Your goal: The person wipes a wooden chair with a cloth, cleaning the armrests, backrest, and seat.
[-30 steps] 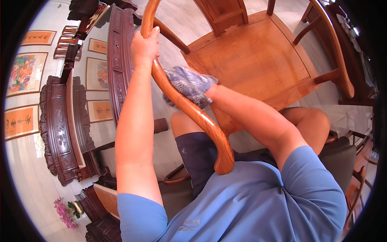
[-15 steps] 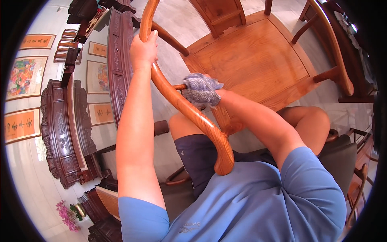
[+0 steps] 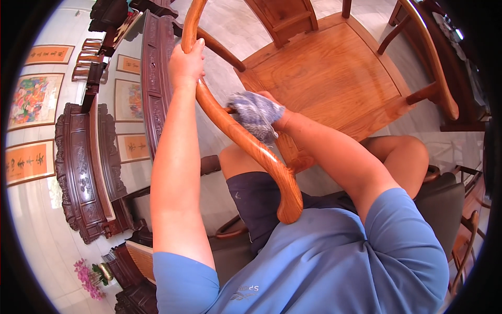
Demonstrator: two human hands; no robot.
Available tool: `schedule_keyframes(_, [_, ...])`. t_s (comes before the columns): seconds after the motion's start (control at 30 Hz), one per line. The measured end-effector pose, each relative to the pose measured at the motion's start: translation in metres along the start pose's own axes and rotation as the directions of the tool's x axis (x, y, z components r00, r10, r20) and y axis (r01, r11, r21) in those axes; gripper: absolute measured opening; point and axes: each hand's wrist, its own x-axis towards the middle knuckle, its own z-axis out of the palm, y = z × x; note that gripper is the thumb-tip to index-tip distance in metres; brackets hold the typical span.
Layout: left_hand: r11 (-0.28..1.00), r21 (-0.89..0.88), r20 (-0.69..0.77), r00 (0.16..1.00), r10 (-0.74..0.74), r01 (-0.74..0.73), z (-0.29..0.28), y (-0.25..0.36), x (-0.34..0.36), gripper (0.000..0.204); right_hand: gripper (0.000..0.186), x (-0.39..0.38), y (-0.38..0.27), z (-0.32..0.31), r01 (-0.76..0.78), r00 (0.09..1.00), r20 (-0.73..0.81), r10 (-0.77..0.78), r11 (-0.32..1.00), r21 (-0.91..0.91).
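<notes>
My left hand [image 3: 186, 65] is closed around the upper stretch of a glossy, curved wooden armrest [image 3: 246, 138] of a chair, whose lower end lies at my midriff. My right hand [image 3: 272, 110] grips a bunched grey-blue, fuzzy cloth [image 3: 252, 116] against a short wooden support [image 3: 228, 110] just right of the armrest; its fingers are mostly hidden by the cloth. The square wooden seat [image 3: 329, 68] lies beyond that hand, with the backrest [image 3: 280, 18] at the top.
The opposite armrest [image 3: 439, 83] curves down at upper right, near dark furniture [image 3: 452, 57]. Carved dark furniture [image 3: 78, 172] stands at left, with framed pictures [image 3: 34, 99] and pink flowers [image 3: 86, 277]. My knee [image 3: 397, 152] is beside the seat's front edge.
My right hand and cloth moved right off the armrest's upper curve onto the short support, then shifted slightly left. My left hand slid a little lower and stayed closed.
</notes>
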Motion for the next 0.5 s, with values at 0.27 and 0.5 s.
schedule_keyframes(0.27, [0.999, -0.047, 0.017, 1.000, 0.010, -0.009, -0.002, 0.002, -0.002, 0.044, 0.025, 0.008, -0.024, -0.006, 0.159, 0.987, 0.074, -0.144, 0.946, -0.282])
schedule_keyframes(0.5, [0.999, -0.039, -0.001, 1.000, 0.006, -0.006, -0.001, -0.002, 0.000, 0.045, 0.021, 0.014, -0.043, -0.006, -0.082, 0.964, 0.184, 0.192, 0.872, -0.482])
